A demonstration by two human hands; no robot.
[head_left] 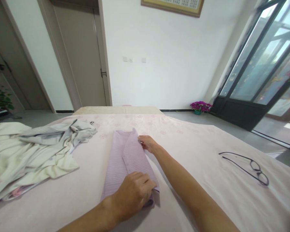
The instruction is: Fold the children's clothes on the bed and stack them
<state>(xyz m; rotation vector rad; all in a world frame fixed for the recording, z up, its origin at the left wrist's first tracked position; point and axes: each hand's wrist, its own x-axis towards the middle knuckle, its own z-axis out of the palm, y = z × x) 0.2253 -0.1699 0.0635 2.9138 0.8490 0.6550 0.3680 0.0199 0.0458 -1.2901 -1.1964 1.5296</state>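
A lilac ribbed garment (118, 161), folded into a long narrow shape, lies on the bed-like surface in front of me. One flap of it is laid over from the right, with its slanting edge running down the middle. My left hand (137, 190) is closed at the near right corner, fingers bent around the fabric edge. A darker underside peeks out below that hand. Farther off, my right hand (148, 143) pinches the right edge close to the far end. Part of the near end is hidden behind my left hand and forearm.
Crumpled cream and grey clothes (45, 145) are heaped on the left. Black-framed glasses (258, 172) lie at the right on the pale pink sheet (188, 154). Beyond stand a white wall, a door (79, 51) and a pot of purple flowers (200, 106).
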